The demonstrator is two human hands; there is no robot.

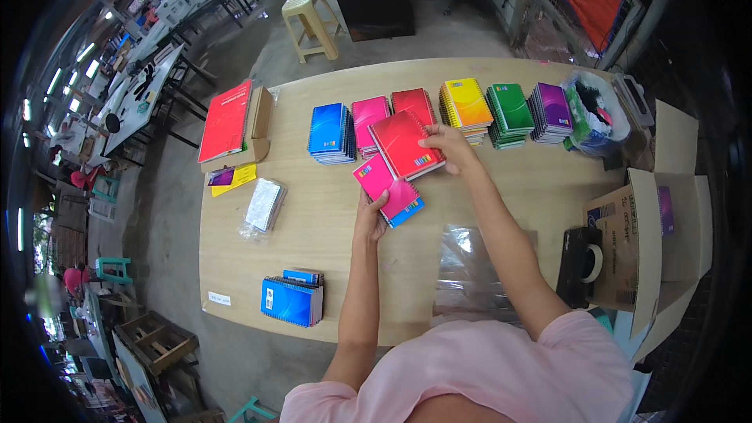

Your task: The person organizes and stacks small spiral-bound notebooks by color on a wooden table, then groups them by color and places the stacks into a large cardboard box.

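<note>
My left hand [371, 218] is closed on a pink spiral notebook [377, 177] with a blue notebook [407, 215] fanned out beneath it. Its thumb presses on the pink cover. My right hand [454, 149] grips a red spiral notebook [405, 143] by its right side, and this one overlaps the top of the pink one. Just beyond my hands runs a row of notebook stacks: blue [327, 128], pink [369, 112], red [413, 101], yellow [465, 103], green [510, 110] and purple [554, 105]. The held red notebook partly hides the pink and red stacks.
On the table's left lie a box with a red cover [225, 121], a plastic-wrapped notebook pack [264, 205] and a blue notebook pile [291, 301]. Clear plastic sleeves [471, 270] lie before me. Rightward are a tape dispenser [578, 266], an open carton [613, 243] and a filled plastic bag [599, 113].
</note>
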